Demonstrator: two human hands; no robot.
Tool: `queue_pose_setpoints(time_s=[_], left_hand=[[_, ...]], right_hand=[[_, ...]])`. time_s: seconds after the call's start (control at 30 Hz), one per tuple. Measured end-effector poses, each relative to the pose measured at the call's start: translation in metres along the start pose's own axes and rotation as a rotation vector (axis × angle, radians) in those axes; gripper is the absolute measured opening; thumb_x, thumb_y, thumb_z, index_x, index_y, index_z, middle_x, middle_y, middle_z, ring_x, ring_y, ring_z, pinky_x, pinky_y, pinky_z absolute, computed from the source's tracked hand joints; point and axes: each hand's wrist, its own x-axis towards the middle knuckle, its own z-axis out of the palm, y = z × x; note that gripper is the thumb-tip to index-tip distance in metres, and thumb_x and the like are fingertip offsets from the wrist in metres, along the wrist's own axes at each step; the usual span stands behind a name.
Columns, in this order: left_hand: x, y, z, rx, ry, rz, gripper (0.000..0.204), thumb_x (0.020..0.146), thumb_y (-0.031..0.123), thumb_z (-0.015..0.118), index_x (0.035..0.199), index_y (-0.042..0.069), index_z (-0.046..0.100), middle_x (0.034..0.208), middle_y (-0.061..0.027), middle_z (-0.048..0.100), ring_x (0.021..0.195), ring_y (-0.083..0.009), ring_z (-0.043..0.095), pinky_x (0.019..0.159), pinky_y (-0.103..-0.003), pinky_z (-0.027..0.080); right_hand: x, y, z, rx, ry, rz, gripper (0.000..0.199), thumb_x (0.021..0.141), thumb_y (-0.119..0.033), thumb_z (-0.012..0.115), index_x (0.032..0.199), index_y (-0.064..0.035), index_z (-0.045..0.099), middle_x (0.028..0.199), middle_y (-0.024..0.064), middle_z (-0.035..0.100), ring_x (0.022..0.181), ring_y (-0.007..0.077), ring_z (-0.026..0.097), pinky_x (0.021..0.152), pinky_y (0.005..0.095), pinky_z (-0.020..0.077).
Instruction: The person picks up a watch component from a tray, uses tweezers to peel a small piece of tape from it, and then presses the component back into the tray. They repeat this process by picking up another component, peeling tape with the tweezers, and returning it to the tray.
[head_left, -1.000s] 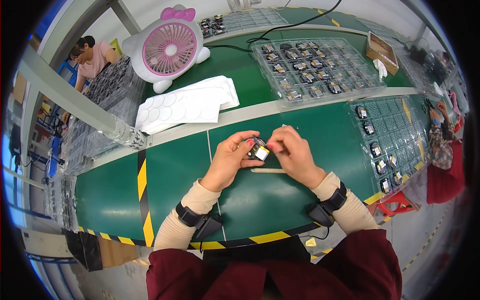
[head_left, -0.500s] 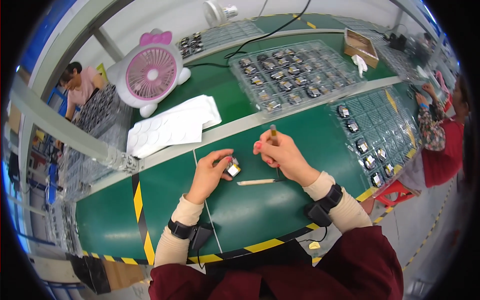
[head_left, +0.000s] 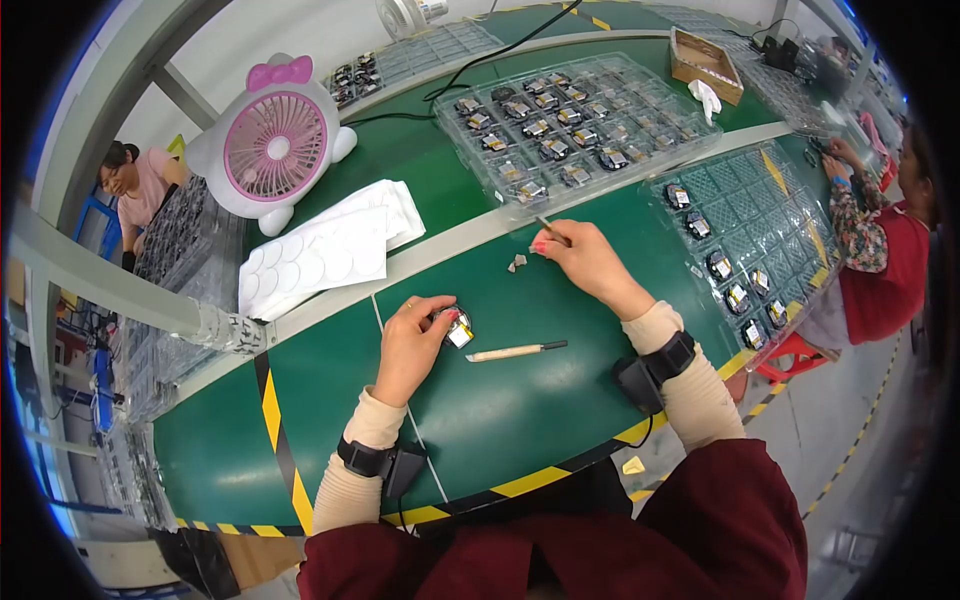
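Note:
My left hand (head_left: 408, 345) is closed on a small round black electronic module (head_left: 459, 331) with a white and yellow label, held low over the green bench. Farther right and away from me, my right hand (head_left: 590, 262) pinches a slim brownish stick-like tool (head_left: 546, 226); only its end shows past the fingers, so its kind is unclear. Just left of those fingers lies a small crumpled greyish scrap (head_left: 517, 263). Between my forearms, a thin pale-handled tool (head_left: 510, 352) with a dark end rests on the bench.
Right of me, a clear tray (head_left: 735, 235) holds several modules, and a fuller tray (head_left: 480, 185) stands behind the rail. White sheets with round outlines (head_left: 315, 255) lie at left beside a pink and white fan (head_left: 277, 148). A co-worker (head_left: 880, 240) sits at right, another person (head_left: 140, 190) at far left.
My right hand has moved away from me and to the right, its tool tipped over, uncovering the greyish scrap. My left hand keeps the module. The view has shifted slightly.

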Motion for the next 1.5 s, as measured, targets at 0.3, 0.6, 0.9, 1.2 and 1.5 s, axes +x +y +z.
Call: queue_pose_setpoints(time_s=[0.3,0.6,0.9,1.2,1.5], left_hand=[[-0.001,0.0,0.001,0.001,0.015,0.022,0.016,0.076,0.005,0.06,0.091,0.003,0.063,0.071,-0.0043,0.05,0.052,-0.0085,0.041,0.05,-0.021,0.035],[-0.001,-0.003,-0.003,0.007,0.021,-0.009,0.017,0.075,0.007,0.059,0.091,0.005,0.064,0.074,-0.0066,0.053,0.052,-0.0122,0.045,0.05,-0.025,0.037],[0.005,-0.012,-0.005,-0.361,-0.006,-0.225,0.016,0.083,0.008,0.053,0.092,0.0,0.063,0.073,-0.0027,0.052,0.051,-0.0072,0.048,0.043,-0.019,0.04],[0.006,-0.009,-0.012,-0.43,-0.056,-0.323,0.017,0.085,0.008,0.05,0.095,-0.002,0.059,0.066,-0.0032,0.051,0.048,-0.0069,0.048,0.04,-0.019,0.04],[-0.002,-0.009,-0.004,-0.451,0.13,-0.346,0.016,0.088,0.009,0.046,0.094,-0.001,0.058,0.063,-0.0014,0.048,0.044,-0.005,0.042,0.037,-0.018,0.032]], right_hand=[[-0.004,-0.006,0.029,-0.612,0.097,-0.158,0.01,0.075,-0.014,0.06,0.075,-0.0041,0.059,0.077,0.0089,0.056,0.067,0.026,0.056,0.06,0.0331,0.0431],[-0.011,-0.016,0.004,-0.499,0.141,-0.093,0.012,0.073,-0.016,0.062,0.076,-0.0051,0.058,0.078,0.0094,0.057,0.068,0.0305,0.056,0.058,0.0396,0.0434],[-0.01,-0.016,0.024,-0.41,0.144,-0.28,0.011,0.075,-0.013,0.062,0.08,-0.0039,0.061,0.076,0.0099,0.057,0.065,0.0262,0.056,0.057,0.0329,0.0434],[-0.01,-0.023,0.024,-0.614,0.092,-0.179,0.009,0.073,-0.009,0.062,0.08,-0.0044,0.059,0.073,0.0088,0.057,0.061,0.0224,0.057,0.052,0.0307,0.0443],[-0.006,-0.017,0.021,-0.476,0.243,-0.471,0.025,0.069,-0.002,0.061,0.093,-0.0059,0.055,0.064,0.0049,0.053,0.051,0.0205,0.055,0.045,0.0301,0.0433]])
